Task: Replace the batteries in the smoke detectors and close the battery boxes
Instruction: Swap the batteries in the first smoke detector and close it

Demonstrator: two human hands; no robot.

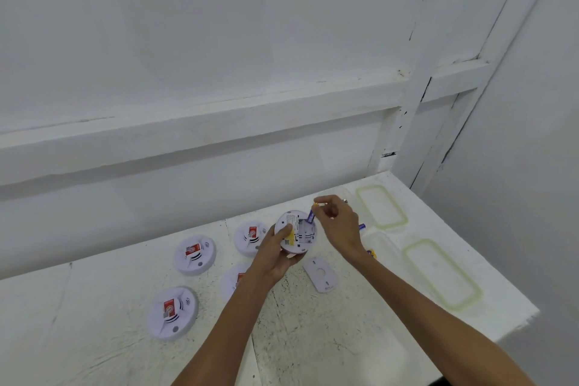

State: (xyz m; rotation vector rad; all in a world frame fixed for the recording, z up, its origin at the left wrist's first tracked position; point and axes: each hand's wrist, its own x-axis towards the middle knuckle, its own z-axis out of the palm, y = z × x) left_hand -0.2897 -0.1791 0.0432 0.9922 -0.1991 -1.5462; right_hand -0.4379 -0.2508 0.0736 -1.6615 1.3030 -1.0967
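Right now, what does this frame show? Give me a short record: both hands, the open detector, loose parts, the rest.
left hand: grips the held detector, back side up
right hand: fingers pinch a battery at the open battery box
battery cover: off, lying flat on the table
other detectors: four on the table, one partly behind the left forearm
lids: two, green-rimmed, on the table's right side
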